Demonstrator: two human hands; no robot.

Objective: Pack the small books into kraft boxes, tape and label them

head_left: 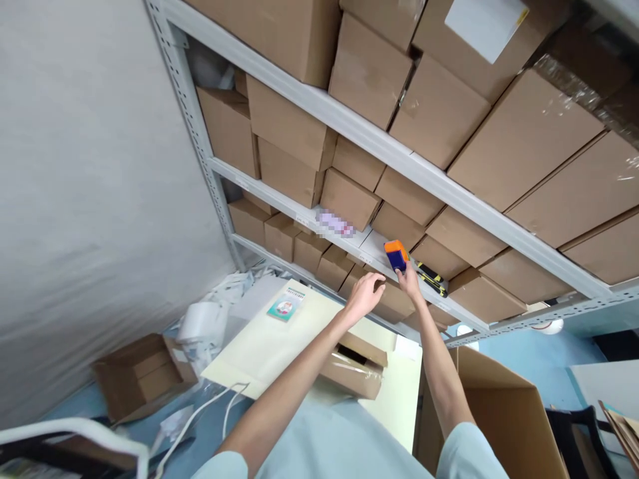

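Note:
My right hand (409, 279) reaches up to the edge of a grey shelf (369, 249) and holds an orange and blue tape dispenser (396, 255) there. My left hand (366, 294) hovers just left of it with the fingers curled loosely and nothing in them. A black and yellow utility knife (432, 278) lies on the shelf edge right of the right hand. Below my arms a partly open cardboard box (352, 366) with clear tape over it sits on a pale table (259, 346).
Metal shelving is packed with closed brown cartons (439, 113). A small green booklet (285, 306) lies on the table. A large open carton (504, 412) stands at the right, a small open box (140, 379) on the blue floor at left, with white paper scraps (204, 322) nearby.

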